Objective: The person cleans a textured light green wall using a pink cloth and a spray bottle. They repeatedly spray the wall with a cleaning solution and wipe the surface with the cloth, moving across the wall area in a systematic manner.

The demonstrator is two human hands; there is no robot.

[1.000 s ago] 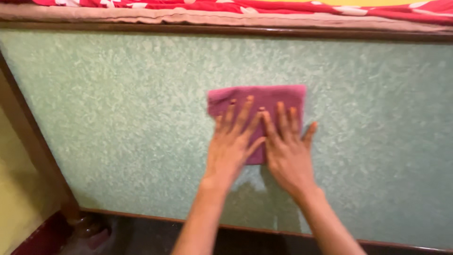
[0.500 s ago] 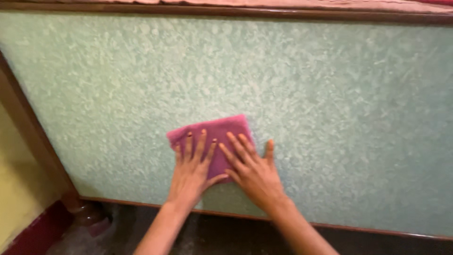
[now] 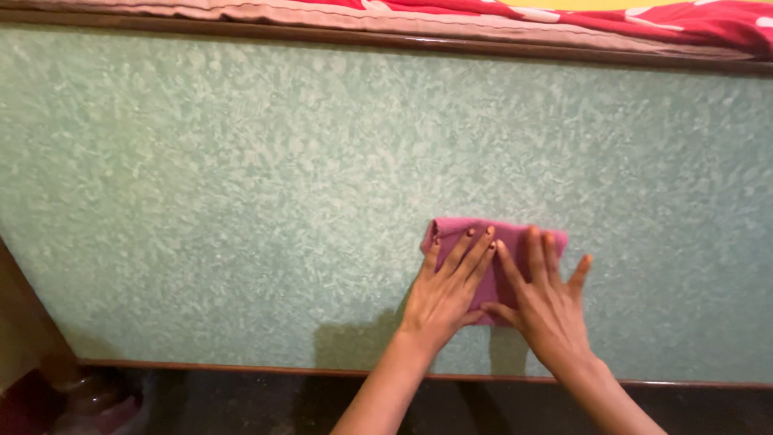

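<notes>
Here the left hand (image 3: 444, 292) and the right hand (image 3: 547, 308) lie flat, side by side, on a folded pink cloth (image 3: 495, 242), with fingers spread and pressing it against the green speckled panel (image 3: 241, 201). The cloth sits low on the panel, right of its middle, above the dark wooden frame (image 3: 241, 370). A red patterned fabric (image 3: 684, 16) lies along the top edge.

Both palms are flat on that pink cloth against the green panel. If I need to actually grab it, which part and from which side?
Probably the top edge of the pink cloth, coming from above. That folded strip stays uncovered above the fingertips, while the left hand and right hand cover its lower part. It lies flat against the green panel, so pinch the exposed upper left corner and peel it away.
</notes>
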